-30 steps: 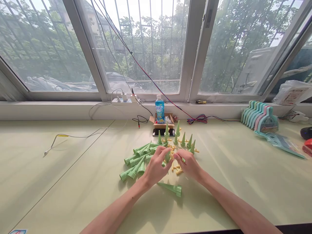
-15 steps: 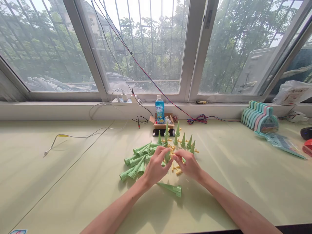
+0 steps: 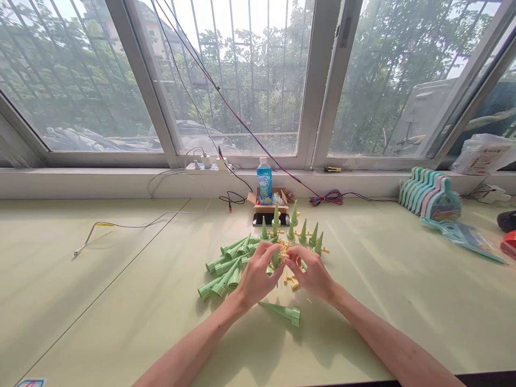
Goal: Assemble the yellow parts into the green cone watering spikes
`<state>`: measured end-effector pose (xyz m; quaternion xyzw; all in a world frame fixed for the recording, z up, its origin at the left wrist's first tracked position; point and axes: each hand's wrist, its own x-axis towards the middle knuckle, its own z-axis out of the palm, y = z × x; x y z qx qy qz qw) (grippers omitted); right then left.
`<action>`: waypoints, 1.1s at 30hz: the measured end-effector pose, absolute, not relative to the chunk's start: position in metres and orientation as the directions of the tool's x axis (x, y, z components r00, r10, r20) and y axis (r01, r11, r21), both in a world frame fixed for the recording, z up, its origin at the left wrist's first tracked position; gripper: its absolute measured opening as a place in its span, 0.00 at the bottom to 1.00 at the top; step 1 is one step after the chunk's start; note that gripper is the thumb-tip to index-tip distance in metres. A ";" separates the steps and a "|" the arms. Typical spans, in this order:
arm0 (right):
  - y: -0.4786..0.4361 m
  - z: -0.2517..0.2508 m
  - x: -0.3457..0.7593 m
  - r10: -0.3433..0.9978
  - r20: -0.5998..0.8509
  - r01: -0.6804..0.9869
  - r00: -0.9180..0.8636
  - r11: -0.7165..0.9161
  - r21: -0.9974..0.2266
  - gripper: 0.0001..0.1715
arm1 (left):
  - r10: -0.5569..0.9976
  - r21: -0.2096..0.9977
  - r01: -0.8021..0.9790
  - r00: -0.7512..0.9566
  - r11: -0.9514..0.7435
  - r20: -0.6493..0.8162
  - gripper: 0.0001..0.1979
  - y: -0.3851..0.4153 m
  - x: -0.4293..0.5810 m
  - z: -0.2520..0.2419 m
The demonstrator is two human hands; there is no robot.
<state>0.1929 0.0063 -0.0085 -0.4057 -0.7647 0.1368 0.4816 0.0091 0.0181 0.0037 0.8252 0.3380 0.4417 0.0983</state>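
My left hand (image 3: 260,270) is closed round a green plastic watering spike (image 3: 276,260), mostly hidden by the fingers. My right hand (image 3: 311,271) pinches a small yellow valve piece (image 3: 284,256) against the spike's side; whether it sits in a hole I cannot tell. Left of the hands lies a heap of green spikes (image 3: 226,267). Beyond them, several spikes with yellow pieces fitted (image 3: 313,235) stand point up. Loose yellow pieces (image 3: 295,285) lie beside and behind my fingers. One single spike (image 3: 288,313) lies nearer to me, below the left wrist.
A blue bottle (image 3: 264,183) stands in a small open carton (image 3: 278,208), with a phone (image 3: 258,219) in front. Cables (image 3: 330,197) run along the back. On the right are a row of pastel dustpan-like items (image 3: 431,193) and a flat teal packaged item (image 3: 463,239).
Both hands stay in nearly the same place. The right fingers have shifted slightly against the spike and the yellow piece.
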 end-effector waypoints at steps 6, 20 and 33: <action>0.009 -0.011 0.195 0.767 0.599 0.546 -0.229 0.611 -0.574 0.19 | 0.638 0.460 0.457 0.402 -0.762 0.657 0.15 0.018 0.009 0.003; 0.007 -0.009 0.193 0.757 0.614 0.496 -0.223 0.630 -0.597 0.10 | 0.640 0.453 0.475 0.378 -0.754 0.669 0.15 0.019 0.008 0.003; 0.010 -0.013 0.196 0.786 0.564 0.565 -0.253 0.593 -0.574 0.22 | 0.638 0.443 0.476 0.410 -0.759 0.652 0.16 0.018 0.008 0.001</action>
